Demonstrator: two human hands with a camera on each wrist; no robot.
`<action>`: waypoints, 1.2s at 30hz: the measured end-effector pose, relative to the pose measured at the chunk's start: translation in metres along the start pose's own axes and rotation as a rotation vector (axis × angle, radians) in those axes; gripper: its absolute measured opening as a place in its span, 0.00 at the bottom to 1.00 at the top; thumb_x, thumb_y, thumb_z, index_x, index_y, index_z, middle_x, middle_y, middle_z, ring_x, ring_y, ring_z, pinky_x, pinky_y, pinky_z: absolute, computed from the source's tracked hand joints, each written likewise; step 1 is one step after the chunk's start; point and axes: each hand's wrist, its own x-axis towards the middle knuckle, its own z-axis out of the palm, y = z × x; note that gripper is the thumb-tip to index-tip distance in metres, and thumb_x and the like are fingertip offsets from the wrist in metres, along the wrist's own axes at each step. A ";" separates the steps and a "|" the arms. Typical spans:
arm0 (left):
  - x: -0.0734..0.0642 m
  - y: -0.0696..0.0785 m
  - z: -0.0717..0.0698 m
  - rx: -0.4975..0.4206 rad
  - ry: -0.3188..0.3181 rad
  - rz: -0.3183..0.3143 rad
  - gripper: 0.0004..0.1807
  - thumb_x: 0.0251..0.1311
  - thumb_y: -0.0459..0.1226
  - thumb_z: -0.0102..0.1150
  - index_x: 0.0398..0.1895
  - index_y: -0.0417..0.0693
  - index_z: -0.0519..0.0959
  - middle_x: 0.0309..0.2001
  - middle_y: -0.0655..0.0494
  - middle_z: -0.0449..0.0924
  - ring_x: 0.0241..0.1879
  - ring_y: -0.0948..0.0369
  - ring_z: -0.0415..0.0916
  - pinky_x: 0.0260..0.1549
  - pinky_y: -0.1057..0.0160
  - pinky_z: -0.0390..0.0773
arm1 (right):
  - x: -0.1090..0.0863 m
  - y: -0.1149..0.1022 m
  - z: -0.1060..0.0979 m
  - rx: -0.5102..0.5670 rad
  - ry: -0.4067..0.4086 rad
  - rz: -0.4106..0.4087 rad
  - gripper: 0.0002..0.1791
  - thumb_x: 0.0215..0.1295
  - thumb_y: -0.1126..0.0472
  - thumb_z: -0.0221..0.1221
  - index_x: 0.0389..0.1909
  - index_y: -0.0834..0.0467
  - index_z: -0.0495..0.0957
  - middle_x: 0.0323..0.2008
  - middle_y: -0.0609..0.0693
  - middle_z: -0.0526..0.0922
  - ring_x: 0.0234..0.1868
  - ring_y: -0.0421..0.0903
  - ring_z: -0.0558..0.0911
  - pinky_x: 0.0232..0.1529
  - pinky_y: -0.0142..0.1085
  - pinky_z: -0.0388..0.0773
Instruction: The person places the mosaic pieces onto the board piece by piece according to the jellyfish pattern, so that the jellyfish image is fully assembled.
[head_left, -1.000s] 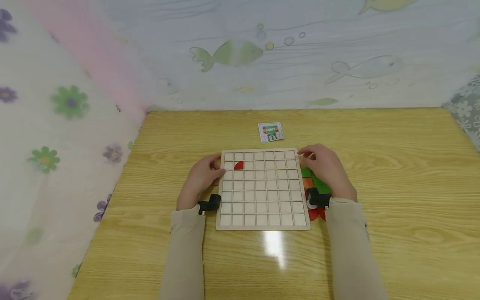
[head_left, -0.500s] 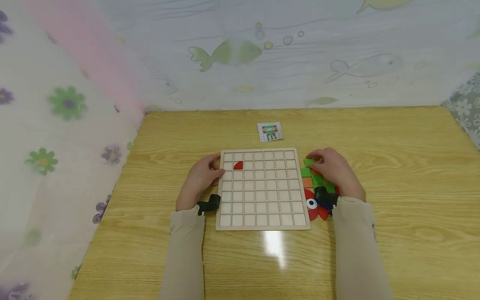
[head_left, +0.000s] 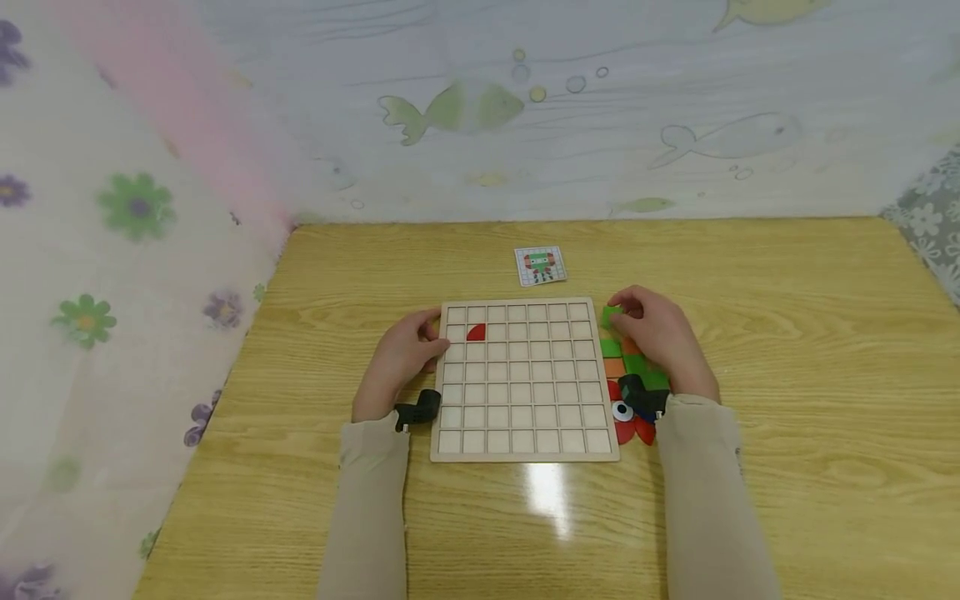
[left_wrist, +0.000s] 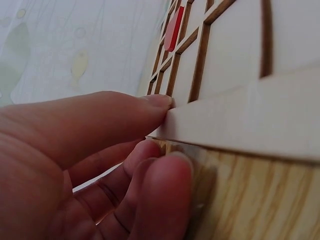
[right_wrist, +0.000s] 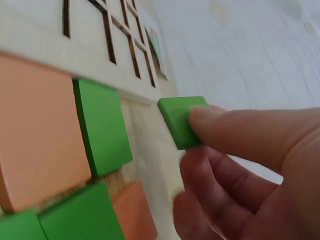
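A wooden grid board [head_left: 528,380] lies on the table, with one red quarter-circle tile [head_left: 477,332] in a cell near its upper left. My left hand [head_left: 402,354] holds the board's left edge; in the left wrist view the thumb [left_wrist: 125,112] lies on the rim, with the other fingers curled beside and below it. Between thumb and fingers, my right hand [head_left: 660,337] pinches a green square tile [right_wrist: 181,117], raised off the table just past the board's upper right edge. Under that hand lie green tiles [right_wrist: 102,125] and orange tiles [right_wrist: 40,130], partly hidden.
Beyond the board rests a small picture card [head_left: 540,266] showing a coloured figure on a grid. Red petal-shaped pieces [head_left: 643,430] and a white round piece with a dark centre [head_left: 622,411] lie against the board's lower right side. A patterned wall covering [head_left: 480,192] rises behind the table.
My right hand was at the board's upper right corner, moved right to the tiles, and now holds a green tile up, slightly back toward the board. The left hand stays put.
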 end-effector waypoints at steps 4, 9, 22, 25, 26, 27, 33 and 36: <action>0.003 -0.003 0.001 -0.013 -0.003 0.009 0.30 0.55 0.37 0.57 0.63 0.51 0.63 0.35 0.53 0.70 0.21 0.57 0.72 0.22 0.62 0.72 | 0.002 -0.003 0.003 -0.002 -0.006 -0.017 0.16 0.65 0.56 0.50 0.52 0.53 0.71 0.45 0.53 0.71 0.44 0.50 0.71 0.39 0.42 0.69; 0.003 -0.006 0.001 -0.017 -0.008 -0.004 0.30 0.56 0.38 0.57 0.63 0.52 0.62 0.36 0.53 0.70 0.23 0.57 0.73 0.23 0.62 0.73 | 0.006 -0.005 0.008 -0.011 -0.022 -0.031 0.15 0.65 0.56 0.49 0.52 0.50 0.72 0.45 0.52 0.71 0.44 0.50 0.71 0.39 0.42 0.69; 0.003 -0.005 -0.001 0.007 -0.019 -0.002 0.31 0.55 0.39 0.57 0.63 0.53 0.62 0.35 0.54 0.71 0.22 0.57 0.73 0.21 0.62 0.71 | 0.013 -0.025 0.026 0.027 0.002 -0.057 0.16 0.65 0.58 0.47 0.52 0.51 0.74 0.45 0.51 0.73 0.43 0.50 0.71 0.40 0.43 0.69; 0.002 -0.004 -0.001 0.007 -0.019 -0.004 0.31 0.56 0.39 0.57 0.63 0.53 0.62 0.35 0.54 0.71 0.22 0.57 0.73 0.21 0.62 0.71 | 0.015 -0.033 0.034 0.027 -0.015 -0.071 0.16 0.64 0.57 0.49 0.51 0.51 0.73 0.43 0.50 0.74 0.41 0.48 0.72 0.39 0.41 0.70; 0.002 -0.003 -0.002 0.010 -0.020 -0.003 0.30 0.56 0.39 0.57 0.63 0.53 0.62 0.35 0.54 0.71 0.22 0.57 0.73 0.21 0.62 0.71 | 0.016 -0.035 0.036 0.027 -0.020 -0.077 0.15 0.64 0.56 0.49 0.51 0.51 0.73 0.43 0.49 0.74 0.41 0.47 0.73 0.39 0.41 0.70; 0.002 -0.003 -0.002 0.009 -0.022 -0.003 0.31 0.56 0.39 0.57 0.63 0.52 0.62 0.35 0.53 0.71 0.22 0.57 0.73 0.21 0.62 0.72 | 0.016 -0.037 0.038 0.025 -0.023 -0.083 0.15 0.63 0.56 0.51 0.50 0.51 0.73 0.42 0.49 0.75 0.40 0.47 0.73 0.40 0.40 0.70; 0.002 -0.002 -0.002 -0.014 -0.026 -0.004 0.31 0.56 0.39 0.58 0.64 0.52 0.62 0.36 0.52 0.71 0.22 0.57 0.73 0.23 0.62 0.73 | 0.020 -0.052 0.050 0.004 -0.037 -0.136 0.12 0.61 0.54 0.55 0.45 0.50 0.77 0.40 0.47 0.77 0.39 0.45 0.73 0.41 0.39 0.70; 0.002 -0.003 -0.001 -0.018 -0.027 -0.005 0.31 0.56 0.38 0.58 0.64 0.52 0.62 0.36 0.52 0.70 0.22 0.57 0.73 0.22 0.62 0.74 | 0.023 -0.059 0.056 -0.004 -0.053 -0.163 0.11 0.61 0.54 0.55 0.44 0.49 0.78 0.41 0.46 0.77 0.39 0.44 0.73 0.41 0.39 0.70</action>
